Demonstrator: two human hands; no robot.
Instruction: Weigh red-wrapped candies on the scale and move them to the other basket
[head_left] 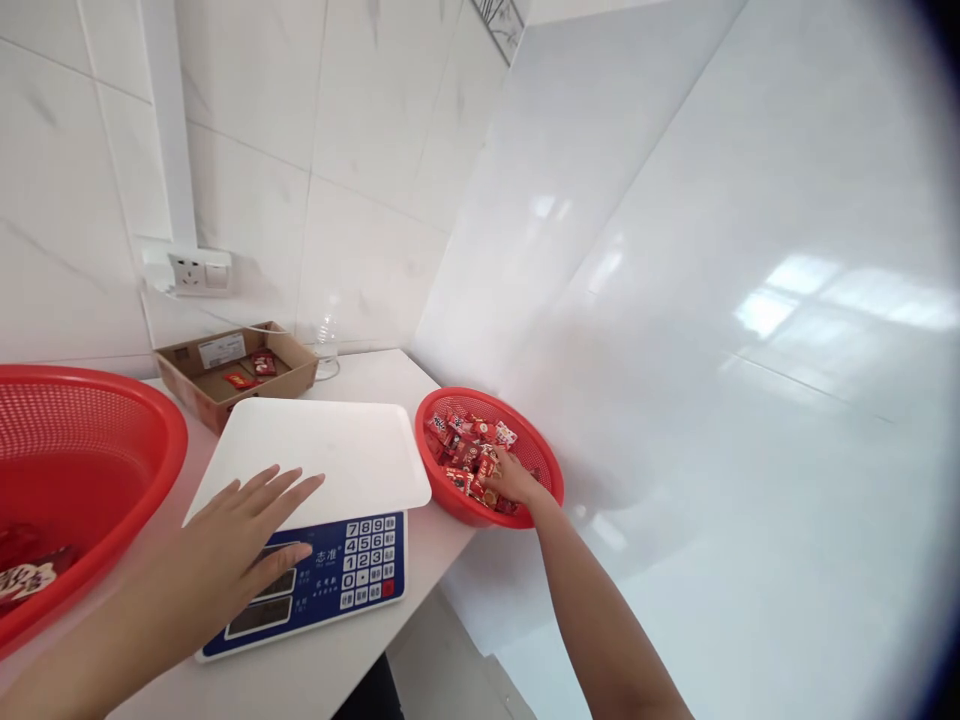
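Observation:
My left hand is stretched out with its fingers apart and holds nothing. It hovers over the near left part of a digital weighing scale, whose white pan has nothing on it. The hand hides part of the display. My right hand reaches into a small red plastic basket of small wrapped snack packets. Its fingers are closed around a red snack packet at the top of the pile; the fingertips are partly hidden among the wrappers.
A large red basket with several red packets inside stands at the left. Behind the scale is a cardboard box holding a few red packets. A clear plastic bottle and a wall socket are at the back. A white panel rises on the right.

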